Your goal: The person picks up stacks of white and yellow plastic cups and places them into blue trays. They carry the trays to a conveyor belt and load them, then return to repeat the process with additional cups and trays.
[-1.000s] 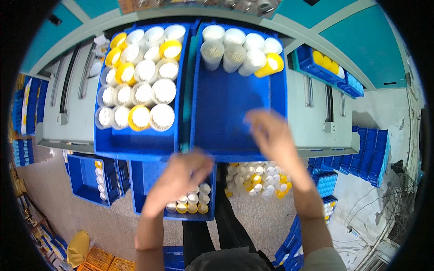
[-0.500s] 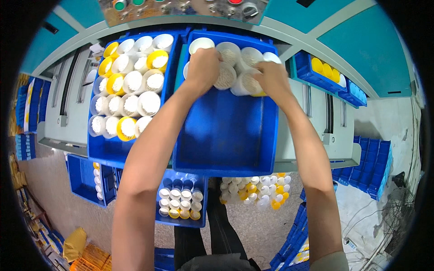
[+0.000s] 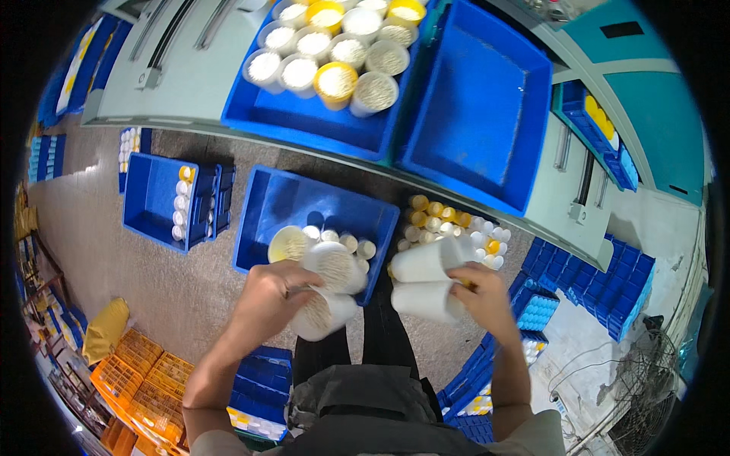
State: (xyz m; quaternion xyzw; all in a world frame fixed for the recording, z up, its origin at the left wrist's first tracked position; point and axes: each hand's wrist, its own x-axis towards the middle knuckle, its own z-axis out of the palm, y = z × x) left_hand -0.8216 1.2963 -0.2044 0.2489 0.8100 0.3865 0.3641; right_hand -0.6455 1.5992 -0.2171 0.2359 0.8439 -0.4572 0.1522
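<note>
My left hand is closed on a cluster of cups, white ones and a yellowish one, with thin white sticks packed inside. They are tilted over the near side of a blue bin low in front of me. That bin holds more white cups. My right hand pinches two white cups by their rim ends. These lie nearly sideways, one above the other, right of the bin. A bit of yellow shows beside them; what it belongs to is unclear.
On the bench stand a blue bin with rows of stick-filled cups and another blue bin, its floor visible. Yellow and white cups cluster below the bench edge. Stacked blue bins stand right, orange crates lower left.
Both hands have come down and back from the right bench bin, bringing the cups with them. That bin now shows no cups. The view has tilted down toward the floor.
</note>
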